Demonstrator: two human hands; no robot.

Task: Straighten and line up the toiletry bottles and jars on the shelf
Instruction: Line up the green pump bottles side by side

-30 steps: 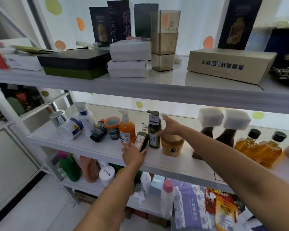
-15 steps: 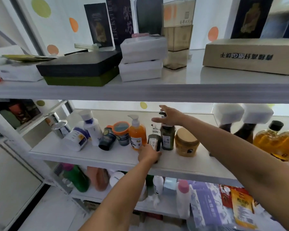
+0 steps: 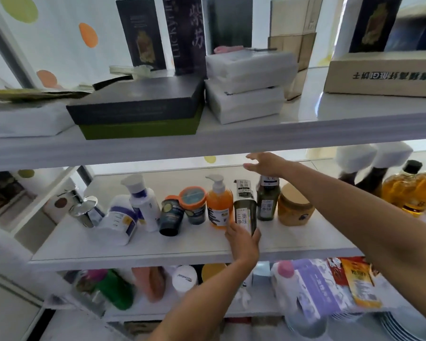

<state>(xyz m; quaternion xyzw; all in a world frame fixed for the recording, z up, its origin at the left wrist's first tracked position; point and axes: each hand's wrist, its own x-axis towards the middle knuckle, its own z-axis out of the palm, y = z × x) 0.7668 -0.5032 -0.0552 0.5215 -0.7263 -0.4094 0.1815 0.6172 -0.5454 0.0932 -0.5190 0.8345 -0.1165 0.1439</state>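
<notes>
Two hands work at the middle shelf (image 3: 133,249). Near its left edge a white bottle (image 3: 119,221) lies tilted. At the front edge the left hand (image 3: 244,242) holds a dark bottle (image 3: 245,214) beside the orange pump bottle (image 3: 219,205). The right hand (image 3: 266,164) hovers with a wide grip over another dark bottle (image 3: 268,200).

The white smooth shelf board (image 3: 138,244) looks glossy, the orange translucent plastic pump bottle (image 3: 219,205) shines, and the silver metal canister (image 3: 84,210) is mirror-bright.
</notes>
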